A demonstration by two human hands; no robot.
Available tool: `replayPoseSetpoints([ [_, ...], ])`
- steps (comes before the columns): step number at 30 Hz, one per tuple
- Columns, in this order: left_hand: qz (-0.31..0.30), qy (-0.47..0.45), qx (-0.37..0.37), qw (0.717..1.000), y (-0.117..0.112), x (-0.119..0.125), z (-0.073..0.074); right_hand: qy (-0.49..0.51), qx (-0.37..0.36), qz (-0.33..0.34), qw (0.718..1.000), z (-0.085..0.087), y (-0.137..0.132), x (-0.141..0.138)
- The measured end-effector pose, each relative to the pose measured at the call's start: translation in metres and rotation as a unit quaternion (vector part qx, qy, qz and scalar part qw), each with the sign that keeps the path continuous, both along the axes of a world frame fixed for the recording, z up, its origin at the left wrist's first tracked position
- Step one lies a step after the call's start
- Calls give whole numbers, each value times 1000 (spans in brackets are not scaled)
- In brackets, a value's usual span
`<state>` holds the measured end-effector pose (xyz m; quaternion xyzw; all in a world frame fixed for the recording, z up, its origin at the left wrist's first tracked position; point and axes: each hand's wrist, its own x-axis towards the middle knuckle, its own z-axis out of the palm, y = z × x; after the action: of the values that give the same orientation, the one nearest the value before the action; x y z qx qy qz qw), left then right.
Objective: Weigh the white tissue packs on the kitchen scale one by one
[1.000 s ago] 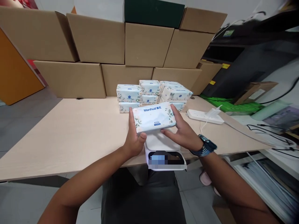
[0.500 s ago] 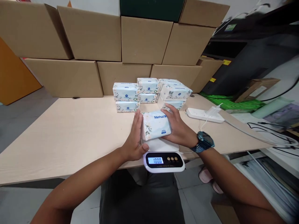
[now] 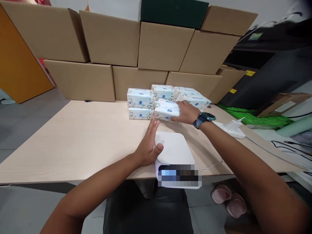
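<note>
My right hand (image 3: 187,112) grips a pack of tissues (image 3: 167,110), white and pale blue with a floral print, from its right side. The pack is just in front of the stacked tissue packs (image 3: 140,98) and partly covers them. Fingers spread and thumb apart, my left hand (image 3: 149,146) holds nothing beside the left edge of a white digital scale (image 3: 174,148). Nothing rests on the scale's plate; its display is blurred out.
Cardboard boxes (image 3: 165,45) form a wall behind the wooden table (image 3: 97,139). A white power strip (image 3: 230,130) lies on the right, near a green crate (image 3: 255,118). The scale's cable runs rightward. Pink slippers (image 3: 236,205) are on the floor.
The tissue pack has been lifted off the scale and moved away toward the stacks in my right hand. My left hand has let go of it. The view has shifted slightly.
</note>
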<state>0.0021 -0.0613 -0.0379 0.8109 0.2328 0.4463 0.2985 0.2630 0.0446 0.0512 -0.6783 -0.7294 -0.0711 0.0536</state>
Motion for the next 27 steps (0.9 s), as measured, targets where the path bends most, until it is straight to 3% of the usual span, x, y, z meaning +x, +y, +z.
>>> replayPoseSetpoints([
  [5, 3, -10, -51, 999, -1, 1, 1, -29, -49, 43, 997, 3, 22, -8],
  [12, -7, -16, -40, 999, -5, 1, 5, -71, -66, 73, 993, 12, 28, -5],
  [17, -8, -18, -31, 999, -4, 1, 4, -122, -54, 132, 982, 28, 28, -4],
  [22, 3, -9, -47, 999, -1, 0, 2, -136, -50, 126, 981, 46, 39, -4],
  [27, 8, -14, -45, 999, 0, 1, 2, -112, -48, 130, 984, 39, 59, 0],
])
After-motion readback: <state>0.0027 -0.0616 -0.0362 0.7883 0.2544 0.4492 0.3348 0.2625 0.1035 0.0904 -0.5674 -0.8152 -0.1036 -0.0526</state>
